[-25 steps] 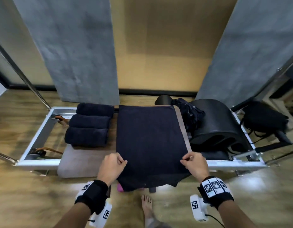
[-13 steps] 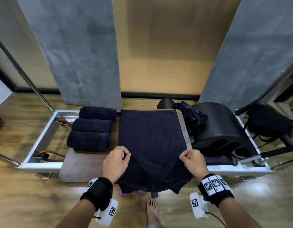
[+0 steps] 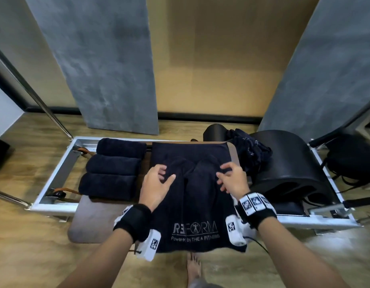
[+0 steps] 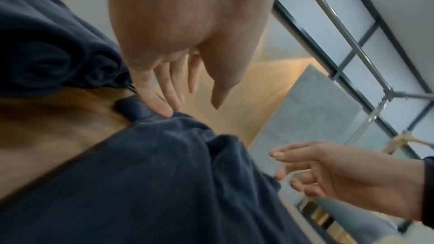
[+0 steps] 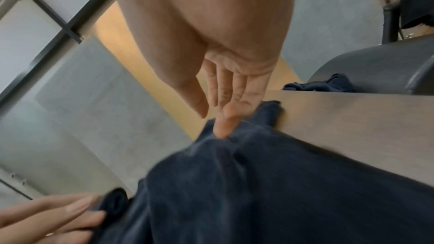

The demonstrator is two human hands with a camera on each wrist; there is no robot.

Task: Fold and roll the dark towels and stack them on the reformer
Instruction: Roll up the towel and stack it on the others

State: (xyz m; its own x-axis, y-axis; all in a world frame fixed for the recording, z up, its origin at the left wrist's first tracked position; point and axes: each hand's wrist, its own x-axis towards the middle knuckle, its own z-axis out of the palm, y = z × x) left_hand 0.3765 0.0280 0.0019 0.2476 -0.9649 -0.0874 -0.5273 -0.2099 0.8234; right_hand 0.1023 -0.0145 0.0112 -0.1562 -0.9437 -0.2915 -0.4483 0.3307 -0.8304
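At the bottom centre of the head view, the dark towel (image 3: 192, 208) hangs over the near edge of the reformer's padded carriage (image 3: 92, 223), with white "REFORM" lettering on the drooping flap. It lies limp and creased, so it looks soft, light and floppy: it should sag wherever it is unsupported, and the terry surface should give some friction rather than slip.

Just above, in the middle of the frame, the left hand (image 3: 157, 185) and right hand (image 3: 231, 179) sit on the bunched middle of the cloth. Both are spread, fingers extended or only loosely bent, fingertips touching the gathered fold; the wrist views show no pinch round the fabric.

Best hold, by my judgement, is at the two outer edges of the fold, both hands at matching height, so the layers stay aligned and the roll stays even.

Left of centre, three rolled towels (image 3: 115, 169) lie side by side, touching, on the carriage. At upper right of the carriage, a crumpled dark towel (image 3: 250, 154) rests against the black arc barrel (image 3: 290, 165).
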